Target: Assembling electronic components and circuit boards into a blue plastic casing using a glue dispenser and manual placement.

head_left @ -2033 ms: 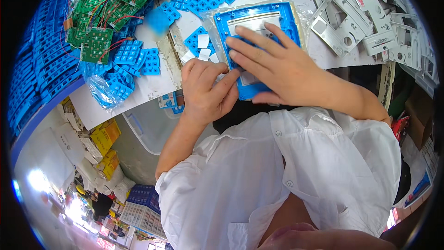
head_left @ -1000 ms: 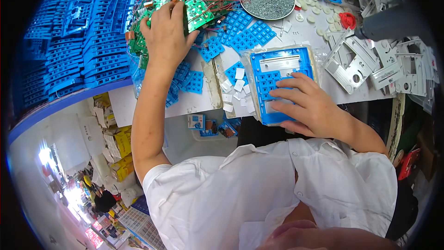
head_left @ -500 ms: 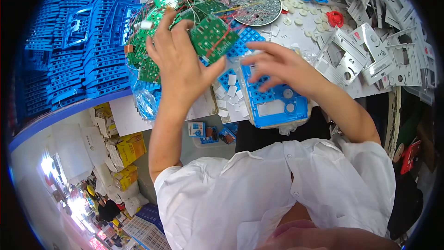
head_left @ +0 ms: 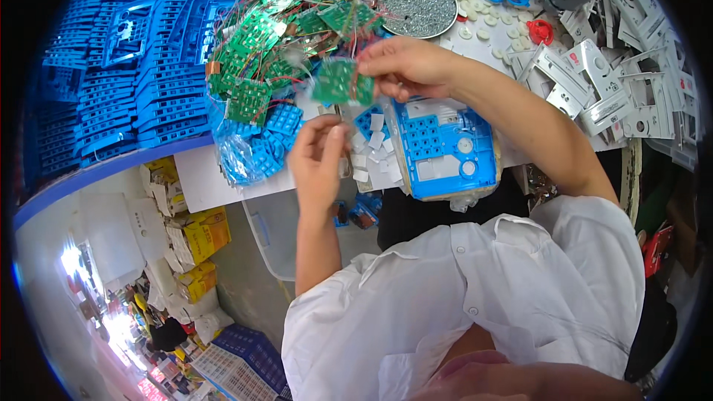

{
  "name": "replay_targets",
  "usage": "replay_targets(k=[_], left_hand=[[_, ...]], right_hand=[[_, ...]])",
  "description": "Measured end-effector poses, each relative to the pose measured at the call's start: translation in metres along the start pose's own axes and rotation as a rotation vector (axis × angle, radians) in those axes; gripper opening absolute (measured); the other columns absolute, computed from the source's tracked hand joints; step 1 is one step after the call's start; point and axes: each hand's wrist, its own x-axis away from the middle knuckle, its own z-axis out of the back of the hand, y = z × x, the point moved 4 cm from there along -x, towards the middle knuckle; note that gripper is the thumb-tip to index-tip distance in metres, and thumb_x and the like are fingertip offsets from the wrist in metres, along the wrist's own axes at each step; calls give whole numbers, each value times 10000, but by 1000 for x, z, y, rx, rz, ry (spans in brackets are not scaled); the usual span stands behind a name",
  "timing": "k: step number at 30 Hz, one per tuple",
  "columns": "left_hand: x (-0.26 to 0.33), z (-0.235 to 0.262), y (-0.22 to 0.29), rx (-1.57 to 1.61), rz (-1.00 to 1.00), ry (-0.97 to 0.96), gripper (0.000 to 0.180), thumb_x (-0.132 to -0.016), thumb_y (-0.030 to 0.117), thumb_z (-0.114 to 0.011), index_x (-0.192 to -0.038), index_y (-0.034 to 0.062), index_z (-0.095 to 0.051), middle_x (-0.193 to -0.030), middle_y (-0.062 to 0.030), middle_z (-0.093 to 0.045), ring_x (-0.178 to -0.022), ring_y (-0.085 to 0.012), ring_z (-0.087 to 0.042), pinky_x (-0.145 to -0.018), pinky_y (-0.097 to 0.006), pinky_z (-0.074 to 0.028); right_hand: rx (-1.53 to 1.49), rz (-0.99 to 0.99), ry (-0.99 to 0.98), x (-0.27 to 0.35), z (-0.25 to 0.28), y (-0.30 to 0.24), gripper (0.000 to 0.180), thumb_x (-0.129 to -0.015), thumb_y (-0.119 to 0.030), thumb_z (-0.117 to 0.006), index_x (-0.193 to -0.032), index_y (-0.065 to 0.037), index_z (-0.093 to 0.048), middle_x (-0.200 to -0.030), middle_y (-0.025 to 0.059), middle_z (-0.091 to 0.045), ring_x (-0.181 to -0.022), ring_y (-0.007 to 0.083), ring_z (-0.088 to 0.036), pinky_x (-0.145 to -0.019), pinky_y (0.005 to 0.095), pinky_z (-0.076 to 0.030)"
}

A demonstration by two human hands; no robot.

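My right hand pinches a small green circuit board above the table, its thin wires trailing down. My left hand is just below it, fingers closed around the hanging wires or a small part; I cannot tell exactly which. A blue plastic housing with a keypad grid and round holes lies on the table under my right forearm. Small white square pieces are scattered to its left.
A heap of green circuit boards with red wires lies behind. A round tray of screws sits at the back. Blue plastic frames are stacked at left, grey-white plastic parts at right, blue keypad mats near the edge.
My left hand let go of the board pile and dropped toward me. My right hand left the blue housing and lifted one green board clear of the heap.
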Motion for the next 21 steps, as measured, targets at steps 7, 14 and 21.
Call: replay_targets(k=[7,14,21], left_hand=[[-11,-24,-4,242,67,14,266,-1061,245,-565,-1201,35,-648,-1077,-61,-702,-846,-129,-640,-669,-265,-479],[-13,6,68,-537,-592,146,252,-977,85,-670,-1224,38,-694,-1179,-94,-652,-1011,-192,-637,-828,-287,-518],[7,-37,78,-753,-1023,-52,362,-777,79,-744,-1136,122,-755,-1292,-164,-593,-1139,-342,-601,-957,-444,-493]], right_hand=[[317,-57,-57,24,-27,6,270,-1012,-266,-653,-1107,-16,-623,-840,72,-731,-550,68,-568,-463,235,-422],[451,70,13,67,-23,-15,392,-1009,-290,-619,-1269,0,-661,-861,85,-730,-619,106,-643,-554,254,-528],[-177,391,174,89,-53,22,350,-996,-225,-677,-1259,-3,-611,-1184,129,-674,-1008,212,-701,-817,389,-620]])
